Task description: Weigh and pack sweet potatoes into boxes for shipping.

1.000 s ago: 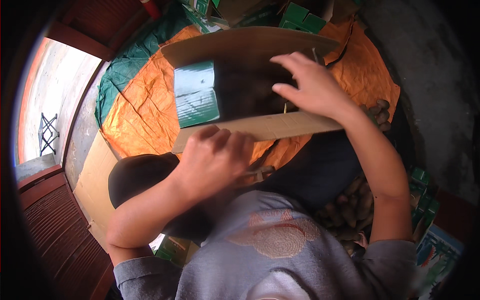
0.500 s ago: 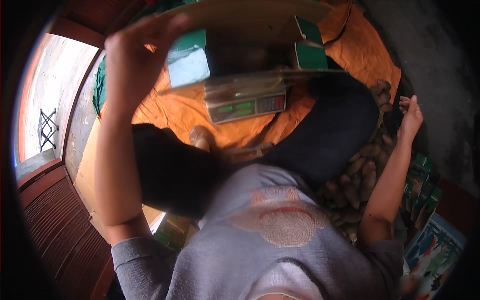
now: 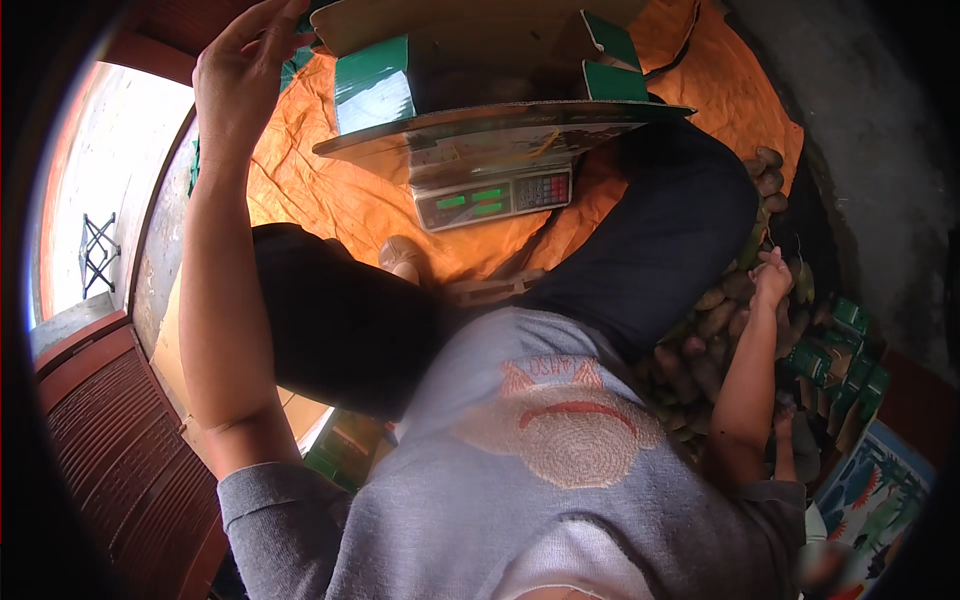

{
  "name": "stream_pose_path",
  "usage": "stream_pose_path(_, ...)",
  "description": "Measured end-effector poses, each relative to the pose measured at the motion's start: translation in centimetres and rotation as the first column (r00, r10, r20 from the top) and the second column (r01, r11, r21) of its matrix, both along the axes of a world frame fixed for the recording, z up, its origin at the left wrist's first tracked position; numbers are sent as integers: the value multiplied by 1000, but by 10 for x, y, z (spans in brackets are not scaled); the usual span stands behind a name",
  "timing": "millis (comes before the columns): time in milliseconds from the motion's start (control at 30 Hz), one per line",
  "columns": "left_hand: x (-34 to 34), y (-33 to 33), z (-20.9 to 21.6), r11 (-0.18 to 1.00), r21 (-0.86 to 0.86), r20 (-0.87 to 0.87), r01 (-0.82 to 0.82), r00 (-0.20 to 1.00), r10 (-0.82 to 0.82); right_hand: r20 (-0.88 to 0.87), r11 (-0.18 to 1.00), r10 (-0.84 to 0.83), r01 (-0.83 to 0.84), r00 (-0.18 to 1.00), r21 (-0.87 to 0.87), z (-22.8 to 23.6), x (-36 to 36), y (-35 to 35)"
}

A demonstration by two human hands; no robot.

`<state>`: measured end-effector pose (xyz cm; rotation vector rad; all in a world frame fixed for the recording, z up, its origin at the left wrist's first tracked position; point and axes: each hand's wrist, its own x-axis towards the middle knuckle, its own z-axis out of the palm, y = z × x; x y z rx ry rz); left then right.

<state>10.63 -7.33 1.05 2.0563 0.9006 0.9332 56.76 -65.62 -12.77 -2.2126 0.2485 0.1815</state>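
A brown cardboard box (image 3: 480,70) with green flaps stands open on a grey digital scale (image 3: 495,195) with green readouts and a keypad. My left hand (image 3: 240,70) is raised at the box's left side with its fingers apart and nothing in it. At the right, my right hand (image 3: 772,275) reaches down onto a heap of brown oblong produce (image 3: 715,320). Its fingers curl over the heap, and whether they hold a piece is hidden. My dark-trousered legs lie between the scale and my body.
An orange tarp (image 3: 310,190) covers the ground under the scale. Green cartons (image 3: 845,365) are stacked at the right beside the heap, and another carton (image 3: 345,445) lies by my left knee. A folding stool (image 3: 95,250) stands outside at the left, above a red shutter (image 3: 110,430).
Both hands have left the box, which now rests on the scale. My left hand rose to the upper left and my right hand swung down to the produce heap.
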Motion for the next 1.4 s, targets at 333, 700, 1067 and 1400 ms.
stream_pose_path(333, -9, 9, 0, 997, 74, 51, 12, 999, -16, 261, 981, 120, -155, 958, 118, 74, 12, 56)
stream_pose_path(700, 37, 34, 32, 936, 318, -208, 150, 974, -85, 418, 410, 872, -847, 255, -338, 201, -121, 257)
stream_pose_path(1067, 98, 67, 33, 913, 110, -806, 393, 573, -150, -4, -352, 892, -689, -452, -634, 189, -148, 378)
stream_pose_path(1400, 53, 95, -1, 922, 208, -732, 327, 677, -75, -83, -461, 801, -522, -593, -717, 197, -176, 417)
